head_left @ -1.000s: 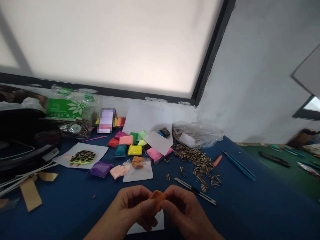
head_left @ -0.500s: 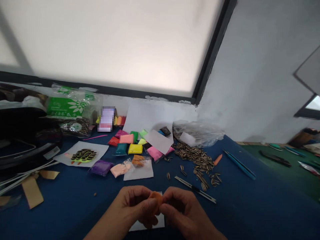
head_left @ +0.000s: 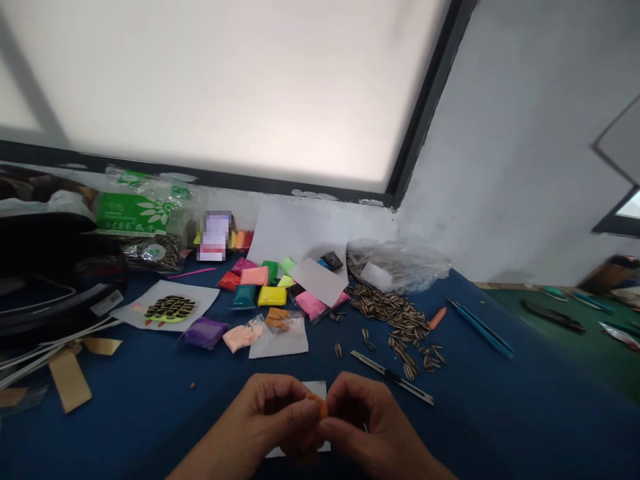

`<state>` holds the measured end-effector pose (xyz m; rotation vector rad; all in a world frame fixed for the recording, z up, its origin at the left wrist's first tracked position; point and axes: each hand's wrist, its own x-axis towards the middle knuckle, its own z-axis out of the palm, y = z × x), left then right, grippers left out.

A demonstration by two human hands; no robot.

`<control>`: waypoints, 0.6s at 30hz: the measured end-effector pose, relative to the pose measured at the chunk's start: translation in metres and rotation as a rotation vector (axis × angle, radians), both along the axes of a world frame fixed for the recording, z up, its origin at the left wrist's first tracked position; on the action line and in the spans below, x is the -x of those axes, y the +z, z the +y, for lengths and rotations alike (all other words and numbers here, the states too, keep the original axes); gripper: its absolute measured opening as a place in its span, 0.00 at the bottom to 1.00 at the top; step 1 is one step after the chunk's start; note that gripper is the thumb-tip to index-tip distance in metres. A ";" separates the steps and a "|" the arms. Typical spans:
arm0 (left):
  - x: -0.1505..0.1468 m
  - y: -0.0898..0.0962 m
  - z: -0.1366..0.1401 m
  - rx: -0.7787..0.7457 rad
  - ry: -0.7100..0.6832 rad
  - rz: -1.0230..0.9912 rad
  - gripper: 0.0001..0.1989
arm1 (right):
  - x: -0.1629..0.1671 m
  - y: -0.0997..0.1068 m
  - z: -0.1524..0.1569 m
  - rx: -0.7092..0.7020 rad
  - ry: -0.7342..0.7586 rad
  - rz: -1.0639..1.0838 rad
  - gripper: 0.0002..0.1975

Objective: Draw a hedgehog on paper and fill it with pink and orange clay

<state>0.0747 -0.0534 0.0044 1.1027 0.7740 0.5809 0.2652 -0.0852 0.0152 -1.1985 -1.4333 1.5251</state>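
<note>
Between my two hands is a small lump of orange modelling clay (head_left: 318, 404), mostly covered by the fingers. My left hand (head_left: 280, 417) is closed on it from the left, thumb on top. From the right, my right hand (head_left: 363, 420) pinches its edge with thumb and fingertips. Below them a small white paper (head_left: 315, 387) lies on the blue table. Just beyond the hands, a clear packet of orange-brown clay (head_left: 278, 319) rests on another white paper (head_left: 293, 347). A utility knife (head_left: 393, 377) lies to the right of my right hand.
Sunflower seeds (head_left: 385, 310) are heaped at right, near blue tweezers (head_left: 480, 327) and an orange clay stick (head_left: 437, 319). Colourful clay packets (head_left: 273, 296) spread across the middle. A seed-covered hedgehog figure (head_left: 170, 309) lies on paper at left, before a green seed bag (head_left: 133, 213).
The orange clay has turned or been folded between my fingers and shows less than before. Both hands stay in nearly the same place, and the view has shifted slightly.
</note>
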 end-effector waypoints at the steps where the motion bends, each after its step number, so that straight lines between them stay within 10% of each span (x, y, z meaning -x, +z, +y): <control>1: 0.000 0.001 0.001 0.008 0.006 0.007 0.26 | 0.000 0.001 0.000 0.013 0.011 0.012 0.18; 12: -0.006 -0.009 0.001 0.079 0.047 -0.038 0.32 | -0.001 -0.005 0.000 -0.036 -0.039 -0.058 0.21; 18: -0.004 -0.014 0.000 0.053 0.000 -0.085 0.19 | -0.002 0.001 0.001 -0.078 -0.026 -0.176 0.20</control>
